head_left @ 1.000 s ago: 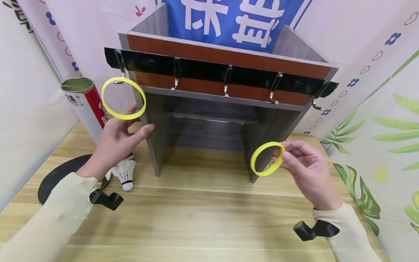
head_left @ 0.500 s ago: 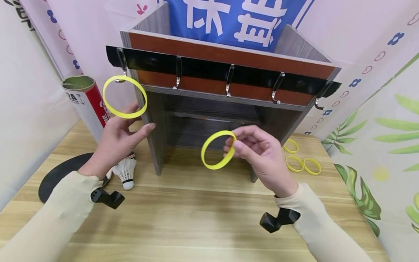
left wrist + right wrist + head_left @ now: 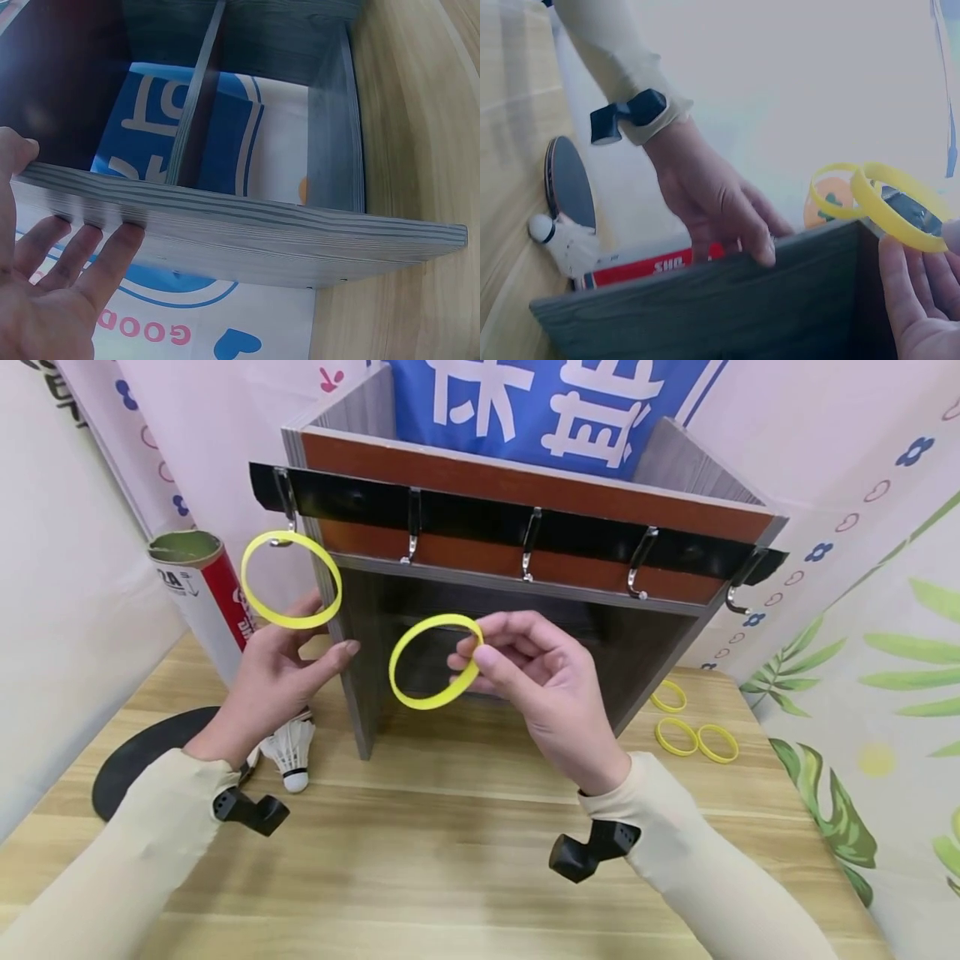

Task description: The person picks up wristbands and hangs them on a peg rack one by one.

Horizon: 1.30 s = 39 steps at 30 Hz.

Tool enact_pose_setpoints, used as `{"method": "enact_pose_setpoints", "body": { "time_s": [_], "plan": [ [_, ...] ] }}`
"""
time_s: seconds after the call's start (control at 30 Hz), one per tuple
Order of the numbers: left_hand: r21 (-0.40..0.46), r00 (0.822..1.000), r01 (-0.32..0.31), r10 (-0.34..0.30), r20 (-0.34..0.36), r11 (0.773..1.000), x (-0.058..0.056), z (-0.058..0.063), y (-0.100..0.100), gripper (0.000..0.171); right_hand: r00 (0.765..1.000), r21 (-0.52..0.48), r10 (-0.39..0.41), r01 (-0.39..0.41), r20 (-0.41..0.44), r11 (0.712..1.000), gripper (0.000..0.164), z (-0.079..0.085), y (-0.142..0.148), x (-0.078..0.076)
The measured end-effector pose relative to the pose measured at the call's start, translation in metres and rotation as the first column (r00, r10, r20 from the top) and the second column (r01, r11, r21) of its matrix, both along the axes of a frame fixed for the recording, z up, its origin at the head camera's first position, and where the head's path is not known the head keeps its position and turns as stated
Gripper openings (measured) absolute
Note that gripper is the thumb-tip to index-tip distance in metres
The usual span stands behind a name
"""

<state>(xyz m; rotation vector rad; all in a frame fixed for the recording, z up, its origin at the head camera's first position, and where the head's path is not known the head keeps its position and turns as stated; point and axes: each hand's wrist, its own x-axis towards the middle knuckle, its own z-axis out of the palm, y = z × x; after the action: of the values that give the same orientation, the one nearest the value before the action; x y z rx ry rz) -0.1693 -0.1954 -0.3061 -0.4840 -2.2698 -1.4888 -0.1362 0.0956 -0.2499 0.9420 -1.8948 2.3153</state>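
Thumb and fingers of the right hand (image 3: 546, 693) pinch one edge of a yellow ring (image 3: 452, 691), held before the shelf unit (image 3: 525, 471); the left hand (image 3: 272, 672) clasps its side panel (image 3: 262, 241). A second ring (image 3: 291, 622) hangs at the leftmost hook (image 3: 289, 503); three loose rings (image 3: 697, 743) lie on the desk (image 3: 420, 860). Pinched at one edge, the held ring could swivel; a bump could unseat the hanging one.

Five thin round yellow rings (image 3: 424, 702) and five curved silver metal hooks (image 3: 530, 539) are showing. One grey wood-grain shelf unit (image 3: 525, 472), one red-and-white cylindrical tube (image 3: 206, 610), one white feathered shuttlecock (image 3: 290, 750) and one flat black paddle (image 3: 142, 752) are also appearing.
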Motion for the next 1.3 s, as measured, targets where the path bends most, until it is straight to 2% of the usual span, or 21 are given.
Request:
{"method": "enact_pose_setpoints", "body": {
  "time_s": [0.43, 0.77, 1.07, 1.3],
  "plan": [
    [0.032, 1.0, 0.02, -0.02, 0.0, 0.999, 0.001, -0.001, 0.001, 0.05, 0.997, -0.105, -0.039, 0.032, -0.072, 0.994, 0.024, 0.012, -0.033, -0.005],
    [0.023, 1.0, 0.021, -0.021, -0.011, 1.0, -0.001, -0.002, 0.0, 0.056, 0.991, -0.153, -0.129, 0.123, -0.031, 0.981, 0.024, 0.012, -0.043, -0.008],
    [0.018, 1.0, 0.007, -0.007, 0.007, 1.0, -0.001, 0.0, -0.001, 0.054, 0.986, -0.087, -0.167, 0.165, -0.017, 0.983, 0.023, 0.007, -0.042, -0.008],
    [0.017, 1.0, 0.008, -0.008, 0.016, 1.0, -0.001, 0.0, -0.002, 0.056, 0.985, -0.026, -0.163, 0.162, -0.052, 0.986, 0.024, 0.005, -0.038, -0.009]
  ]
}}
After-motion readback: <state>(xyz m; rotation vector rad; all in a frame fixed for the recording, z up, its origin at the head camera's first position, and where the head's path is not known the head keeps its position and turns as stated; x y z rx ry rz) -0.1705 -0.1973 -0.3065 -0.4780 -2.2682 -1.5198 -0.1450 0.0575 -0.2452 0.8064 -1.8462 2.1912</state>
